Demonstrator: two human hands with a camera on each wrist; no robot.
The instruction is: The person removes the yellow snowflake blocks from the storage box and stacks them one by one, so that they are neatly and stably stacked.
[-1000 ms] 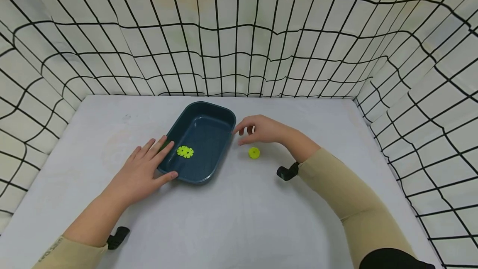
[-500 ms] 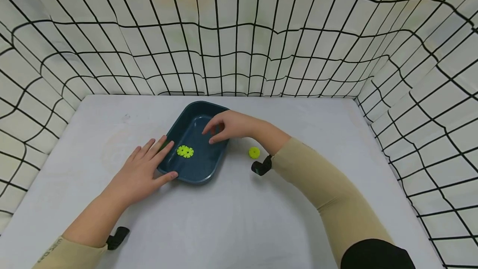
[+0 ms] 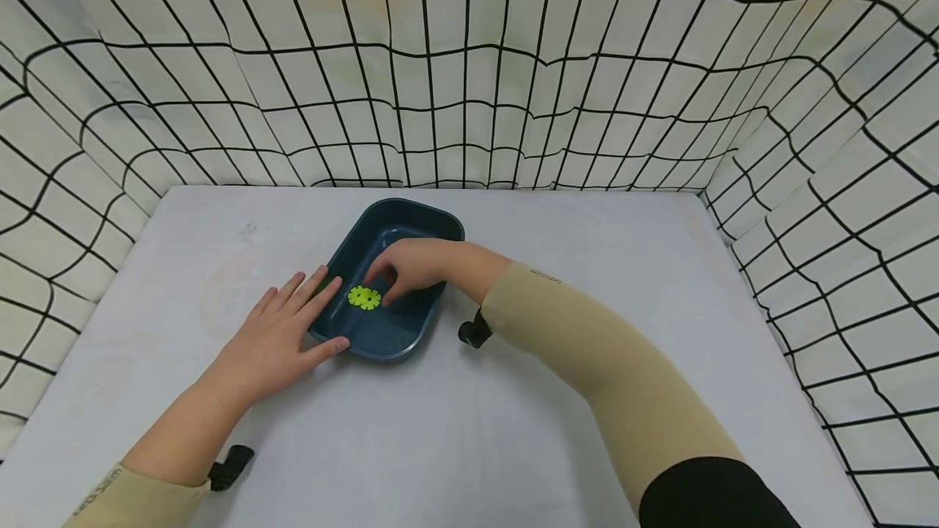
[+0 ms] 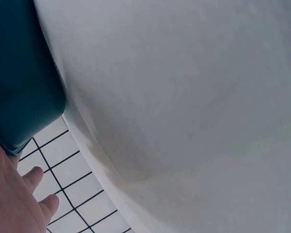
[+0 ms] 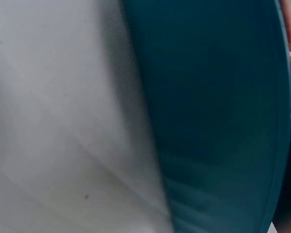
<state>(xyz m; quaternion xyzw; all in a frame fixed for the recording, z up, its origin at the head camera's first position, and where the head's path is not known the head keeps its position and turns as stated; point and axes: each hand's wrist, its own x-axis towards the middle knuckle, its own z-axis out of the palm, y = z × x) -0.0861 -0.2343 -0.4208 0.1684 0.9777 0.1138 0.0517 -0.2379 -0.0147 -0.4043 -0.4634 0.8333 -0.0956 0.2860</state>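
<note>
A dark teal basin [image 3: 396, 341], a rectangle with rounded corners, stands on the white table. On its floor lie yellow-green, notched flower-shaped discs [image 3: 363, 297] side by side. My left hand [image 3: 282, 328] rests at the basin's left rim with spread, straight fingers; the left wrist view shows this hand [image 4: 12, 194] against the basin wall [image 4: 24, 73]. Reaching over the right rim, my right hand [image 3: 411, 267] is inside the basin. Its index finger and thumb are bent apart, with fingertips right at the discs. In the right wrist view only the basin's outer wall [image 5: 213, 116] fills the middle.
A white cloth covers the table [image 3: 411, 446]. Black netting [image 3: 469, 80] over white walls encloses the back and both sides. Small black wrist cameras [image 3: 475, 331] hang under each forearm. The right sleeve [image 3: 587, 332] crosses the table right of the basin.
My right hand has moved left from beside the basin, over its rim and down to the discs. The right sleeve now covers a lone yellow-green disc on the table. My left hand stays put.
</note>
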